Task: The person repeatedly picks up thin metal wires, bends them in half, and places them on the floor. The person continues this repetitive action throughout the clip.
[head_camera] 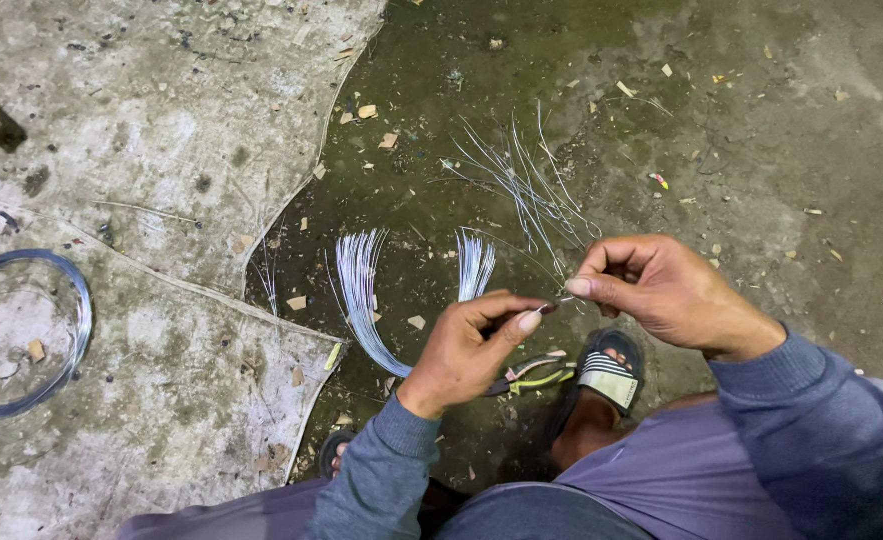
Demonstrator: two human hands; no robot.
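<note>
Sleeves closest to cam. My left hand (pixel 466 350) pinches a bent bundle of thin wires (pixel 361 300), fingers clamped; right hand (pixel 661 290) pinches one strand's tip just beside it. Wire looks light, springy, slippery imo; best gripped at the bend. Pliers (pixel 533 377) lie below.

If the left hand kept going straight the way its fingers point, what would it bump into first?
Most likely the right hand: the left hand points up and to the right at its fingertips, nearly touching across a thin wire.
</note>
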